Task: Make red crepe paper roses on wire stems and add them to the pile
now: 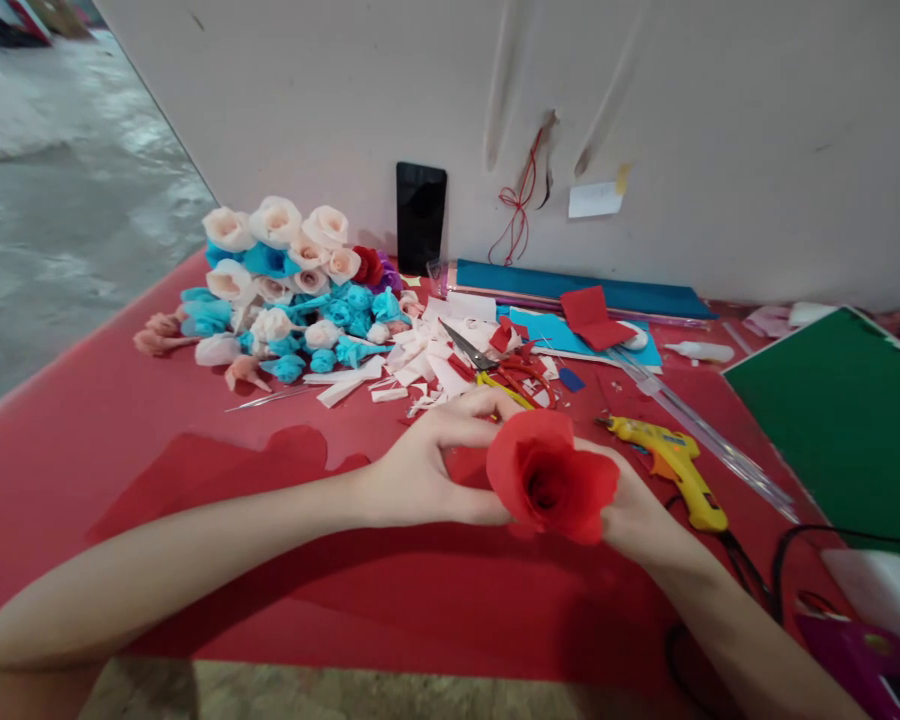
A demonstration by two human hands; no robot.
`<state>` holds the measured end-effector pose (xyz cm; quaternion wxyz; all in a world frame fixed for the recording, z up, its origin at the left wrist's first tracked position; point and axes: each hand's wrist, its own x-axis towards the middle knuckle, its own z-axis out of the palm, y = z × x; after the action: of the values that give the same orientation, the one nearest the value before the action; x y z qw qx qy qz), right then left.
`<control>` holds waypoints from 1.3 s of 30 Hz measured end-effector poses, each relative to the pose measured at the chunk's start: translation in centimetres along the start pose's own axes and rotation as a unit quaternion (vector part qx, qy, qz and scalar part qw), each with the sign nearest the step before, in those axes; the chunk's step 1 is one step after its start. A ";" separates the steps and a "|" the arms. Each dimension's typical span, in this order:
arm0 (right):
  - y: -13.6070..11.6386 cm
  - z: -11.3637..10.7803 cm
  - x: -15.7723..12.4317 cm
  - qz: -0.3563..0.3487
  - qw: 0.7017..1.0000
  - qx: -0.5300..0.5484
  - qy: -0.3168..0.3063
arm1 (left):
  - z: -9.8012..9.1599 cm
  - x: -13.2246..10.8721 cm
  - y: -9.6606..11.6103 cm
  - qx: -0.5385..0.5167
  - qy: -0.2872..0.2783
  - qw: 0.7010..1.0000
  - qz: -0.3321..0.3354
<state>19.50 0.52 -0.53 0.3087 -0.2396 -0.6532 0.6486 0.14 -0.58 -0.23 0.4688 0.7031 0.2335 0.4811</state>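
Observation:
A red paper rose is held over the red table between both my hands. My left hand curls its fingers round the rose's left side and back. Behind the bloom, my right hand grips it from the right, its fingers mostly hidden by the petals. A cut red paper petal sheet lies flat just left of my left forearm.
A heap of white, pink and blue paper roses sits at the back left. Scissors lie among white paper scraps. A yellow glue gun rests right of my hands. A green sheet, blue paper and a black phone line the back.

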 end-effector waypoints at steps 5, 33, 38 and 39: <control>-0.2 -0.6 -0.1 -0.019 0.995 -0.095 -0.034 | -0.3 0.2 -0.1 0.070 -0.035 0.993 0.087; 0.0 -0.5 0.3 -0.041 0.991 -0.126 -0.010 | -0.4 0.1 0.9 0.059 -0.054 0.995 0.060; 0.0 -0.7 0.3 -0.019 0.993 -0.118 0.010 | -0.5 0.2 1.6 -0.186 0.046 0.976 -0.105; 0.0 -0.7 0.3 -0.013 0.993 -0.120 0.009 | -0.5 0.3 1.8 -0.218 0.058 0.966 -0.123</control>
<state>19.83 1.22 -0.54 0.2919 -0.2720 -0.7263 0.5597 -0.37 -0.94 1.60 0.6520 0.5207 0.2347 0.4987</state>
